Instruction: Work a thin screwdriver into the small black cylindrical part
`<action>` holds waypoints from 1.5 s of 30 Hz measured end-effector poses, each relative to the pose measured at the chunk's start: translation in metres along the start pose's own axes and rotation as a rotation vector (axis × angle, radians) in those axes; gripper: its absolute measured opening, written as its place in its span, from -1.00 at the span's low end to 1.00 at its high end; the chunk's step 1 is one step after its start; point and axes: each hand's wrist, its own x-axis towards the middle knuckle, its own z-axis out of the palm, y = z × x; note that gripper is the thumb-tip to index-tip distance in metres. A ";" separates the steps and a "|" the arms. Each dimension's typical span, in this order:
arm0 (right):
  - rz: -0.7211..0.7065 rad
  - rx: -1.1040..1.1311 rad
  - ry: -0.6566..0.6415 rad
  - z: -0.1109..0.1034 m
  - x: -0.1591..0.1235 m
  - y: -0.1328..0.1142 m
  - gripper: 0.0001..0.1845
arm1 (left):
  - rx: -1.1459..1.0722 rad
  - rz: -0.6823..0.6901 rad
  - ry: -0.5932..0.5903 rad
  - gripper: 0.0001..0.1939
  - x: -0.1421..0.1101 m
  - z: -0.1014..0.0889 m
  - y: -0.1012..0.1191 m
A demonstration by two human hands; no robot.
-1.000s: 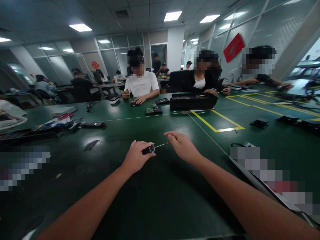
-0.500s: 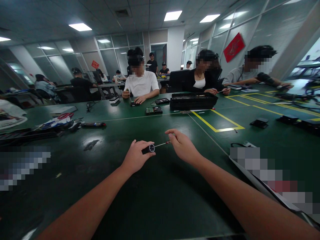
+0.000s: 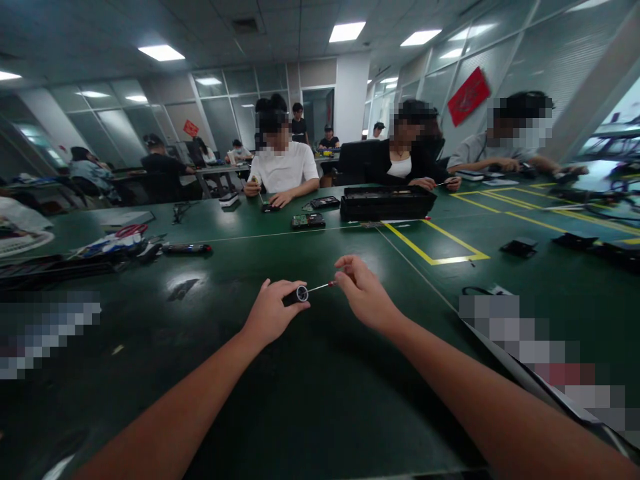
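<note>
Wrapped in my left hand [image 3: 270, 312] is a short black cylinder [image 3: 291, 298], its round end with a pale ring turned to the right. My right hand [image 3: 369, 293] pinches a thin screwdriver [image 3: 320, 288] near its red end, with the fingers curled around the handle, which is mostly hidden. The slim metal shaft runs left to the ringed end of the cylinder. Whether the tip sits inside or only touches it, I cannot tell. Both hands are above the dark green table [image 3: 310, 400].
Ahead lie a green circuit board [image 3: 308, 221] and a long black box [image 3: 387, 203]. A dark pen-like tool [image 3: 187, 249] and a pile of cables and parts [image 3: 107, 247] lie left. Black pieces [image 3: 519, 247] lie right. Several people sit across the table, one in a white shirt [image 3: 285, 167].
My right fingers have curled further around the screwdriver handle and shifted slightly. My left hand and the cylinder stay nearly in place. Across the table at right, a person's arm has drawn back.
</note>
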 end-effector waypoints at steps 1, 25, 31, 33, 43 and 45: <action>-0.010 0.050 0.001 0.001 0.000 0.000 -0.80 | -0.001 -0.005 0.000 -0.64 0.000 0.000 0.000; 0.082 0.287 0.191 0.015 0.002 0.007 -0.64 | 0.036 0.068 -0.006 -0.58 0.004 0.006 -0.004; 0.102 0.079 0.169 0.005 -0.001 -0.003 -0.55 | 0.043 0.053 0.011 -0.58 0.003 0.004 -0.002; 0.092 0.023 0.140 0.003 -0.002 -0.004 -0.58 | 0.042 0.057 0.015 -0.58 0.002 0.004 -0.003; 0.023 -0.079 0.094 0.004 -0.003 -0.001 -0.62 | 0.018 0.047 0.033 -0.60 0.001 0.003 -0.004; 0.019 -0.126 0.108 0.004 -0.003 -0.001 -0.61 | 0.018 0.056 0.023 -0.60 0.000 0.003 -0.002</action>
